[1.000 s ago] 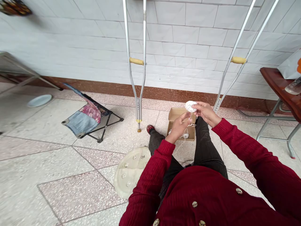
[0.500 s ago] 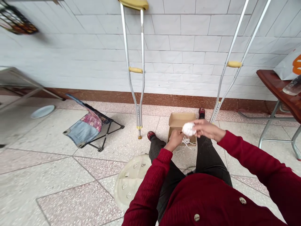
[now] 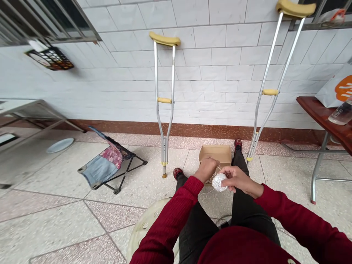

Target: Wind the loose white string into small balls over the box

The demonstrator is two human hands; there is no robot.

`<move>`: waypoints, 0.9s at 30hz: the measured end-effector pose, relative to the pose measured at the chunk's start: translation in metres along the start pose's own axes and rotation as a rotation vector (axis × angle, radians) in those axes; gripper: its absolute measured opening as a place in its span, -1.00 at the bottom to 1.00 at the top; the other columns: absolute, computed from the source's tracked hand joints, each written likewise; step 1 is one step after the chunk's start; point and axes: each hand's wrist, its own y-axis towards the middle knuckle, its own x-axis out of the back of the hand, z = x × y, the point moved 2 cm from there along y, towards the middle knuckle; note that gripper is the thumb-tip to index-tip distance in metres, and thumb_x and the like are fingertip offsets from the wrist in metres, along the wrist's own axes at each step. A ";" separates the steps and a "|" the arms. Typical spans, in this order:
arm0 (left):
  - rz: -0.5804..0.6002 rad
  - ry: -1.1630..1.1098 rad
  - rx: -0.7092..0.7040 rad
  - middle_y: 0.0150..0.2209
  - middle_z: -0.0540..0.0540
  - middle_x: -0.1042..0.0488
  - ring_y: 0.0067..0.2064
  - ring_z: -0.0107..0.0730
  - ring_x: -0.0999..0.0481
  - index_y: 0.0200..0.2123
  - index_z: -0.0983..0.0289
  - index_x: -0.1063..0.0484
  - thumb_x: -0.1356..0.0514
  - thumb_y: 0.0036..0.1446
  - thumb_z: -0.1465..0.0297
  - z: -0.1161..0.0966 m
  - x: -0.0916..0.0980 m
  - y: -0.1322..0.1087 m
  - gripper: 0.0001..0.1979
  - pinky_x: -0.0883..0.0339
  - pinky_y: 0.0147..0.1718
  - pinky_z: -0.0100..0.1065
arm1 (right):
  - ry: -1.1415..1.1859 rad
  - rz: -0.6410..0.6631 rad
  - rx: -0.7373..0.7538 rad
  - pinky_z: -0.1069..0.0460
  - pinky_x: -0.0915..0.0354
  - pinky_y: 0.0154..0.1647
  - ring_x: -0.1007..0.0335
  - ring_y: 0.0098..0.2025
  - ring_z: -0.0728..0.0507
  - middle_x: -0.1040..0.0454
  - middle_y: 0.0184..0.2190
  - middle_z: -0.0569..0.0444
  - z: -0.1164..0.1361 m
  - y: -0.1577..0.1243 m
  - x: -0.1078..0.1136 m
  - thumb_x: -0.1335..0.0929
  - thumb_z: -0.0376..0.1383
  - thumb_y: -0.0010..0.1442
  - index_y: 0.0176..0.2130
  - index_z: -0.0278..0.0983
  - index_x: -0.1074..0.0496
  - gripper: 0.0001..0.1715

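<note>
White yarn ball (image 3: 219,182) at lower right of centre in the frame, pinched by the right hand (image 3: 237,179). Left hand (image 3: 206,169) just beside it, can't tell what it grips. Open cardboard box (image 3: 215,151) on floor (image 3: 143,183) beyond

Wall (image 3: 206,86): 12 o'clock, white tile in staggered courses. Skirting (image 3: 192,128): brown, along the wall base. Barred window (image 3: 64,20): 10 o'clock. Second window (image 3: 326,6): 2 o'clock, partly in view. Floor (image 3: 63,216): pale speckled slabs with pinkish inlays, 8 o'clock. Folding chair (image 3: 99,170): low, fabric seat, between 8 and 9 o'clock. Pale table (image 3: 23,105): 9 o'clock. Brown table (image 3: 312,104): metal legs, 3 o'clock. Light: diffuse.
</note>
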 end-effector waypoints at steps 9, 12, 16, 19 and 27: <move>-0.074 -0.132 0.099 -0.52 0.14 -0.46 -0.38 -0.21 -0.43 -0.49 0.26 -0.50 -0.05 0.21 0.46 0.015 0.017 -0.008 -0.71 -0.20 -0.21 -0.25 | -0.054 -0.091 0.013 0.15 -0.16 -0.75 -0.25 -0.67 0.04 -0.48 -0.54 0.15 -0.029 -0.005 0.019 -0.47 -0.35 -0.14 -0.28 -0.28 -0.51 -0.68; -0.083 -0.083 0.139 -0.52 0.16 -0.45 -0.35 -0.17 -0.44 -0.50 0.28 -0.50 -0.09 0.19 0.44 0.002 0.028 -0.010 -0.74 -0.19 -0.21 -0.24 | -0.117 -0.163 -0.007 0.16 -0.17 -0.75 -0.26 -0.69 0.04 -0.45 -0.60 0.18 -0.049 0.009 0.033 -0.47 -0.35 -0.14 -0.32 -0.30 -0.47 -0.72; -0.054 0.021 0.125 -0.47 0.20 -0.49 -0.33 -0.17 -0.45 -0.43 0.30 -0.53 -0.05 0.23 0.39 -0.031 0.031 -0.014 -0.71 -0.19 -0.22 -0.25 | -0.108 -0.369 -0.040 0.16 -0.15 -0.79 -0.26 -0.73 0.01 -0.40 -0.69 0.22 -0.059 0.041 0.050 -0.48 -0.36 -0.18 -0.39 -0.30 -0.38 -0.72; -0.029 -0.099 0.164 -0.45 0.14 -0.52 -0.38 -0.27 -0.44 -0.39 0.29 -0.53 -0.02 0.26 0.38 -0.047 0.014 -0.023 -0.69 -0.18 -0.30 -0.32 | 0.069 -0.526 -0.012 0.16 -0.18 -0.77 -0.27 -0.72 0.02 -0.39 -0.70 0.21 -0.050 0.065 0.061 -0.48 -0.40 -0.19 -0.42 -0.30 -0.38 -0.73; -0.146 -0.835 0.262 -0.41 0.03 -0.52 -0.36 -0.43 -0.42 -0.39 0.33 -0.54 -0.06 0.26 0.26 -0.031 -0.023 -0.050 -0.66 -0.23 -0.31 -0.44 | 0.503 -0.206 -0.083 0.19 -0.25 -0.62 -0.37 -0.55 0.04 -0.56 -0.44 0.07 -0.012 0.063 0.058 -0.42 -0.37 0.00 -0.25 -0.30 -0.48 -0.78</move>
